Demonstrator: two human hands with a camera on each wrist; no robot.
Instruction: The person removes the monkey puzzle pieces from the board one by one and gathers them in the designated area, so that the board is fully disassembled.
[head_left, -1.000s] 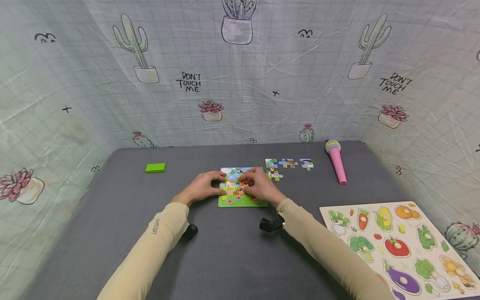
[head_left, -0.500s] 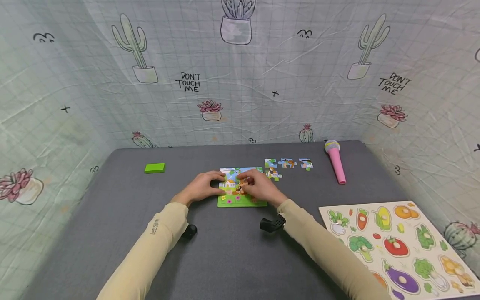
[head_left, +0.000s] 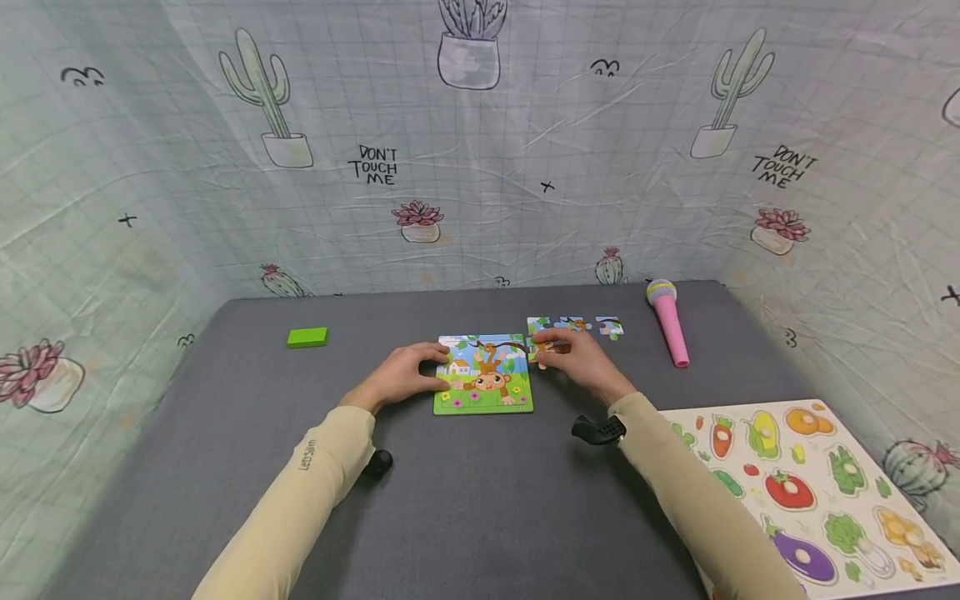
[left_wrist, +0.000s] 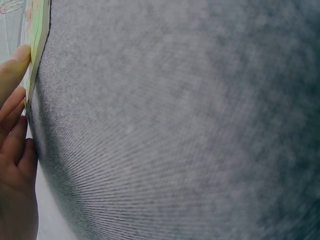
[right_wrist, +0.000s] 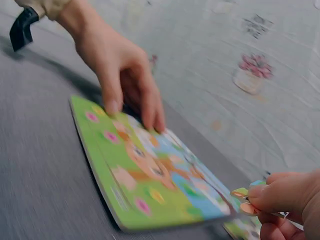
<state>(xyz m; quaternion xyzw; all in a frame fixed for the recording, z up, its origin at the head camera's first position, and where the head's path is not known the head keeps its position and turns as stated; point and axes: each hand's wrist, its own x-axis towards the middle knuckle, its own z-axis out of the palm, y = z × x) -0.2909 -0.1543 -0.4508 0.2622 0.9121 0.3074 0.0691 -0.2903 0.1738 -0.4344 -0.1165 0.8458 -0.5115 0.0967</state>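
A square jigsaw puzzle board with a monkey picture lies flat on the dark table. My left hand rests at its left side, thumb and fingers spread apart along the edge. In the left wrist view the thumb lies on the board's edge. My right hand is just right of the board, over the loose pieces. Between its thumb and fingers it pinches a small puzzle piece with green and orange on it. Another loose puzzle piece lies beneath that hand, partly hidden.
Several loose puzzle pieces lie in a row behind my right hand. A pink toy microphone stands further right. A vegetable peg board lies at the right front, partly under my right sleeve. A green block sits back left.
My right hand has moved right, from over the puzzle board to the loose pieces, with a piece pinched in it. The monkey picture is now uncovered. My left hand has stayed put.
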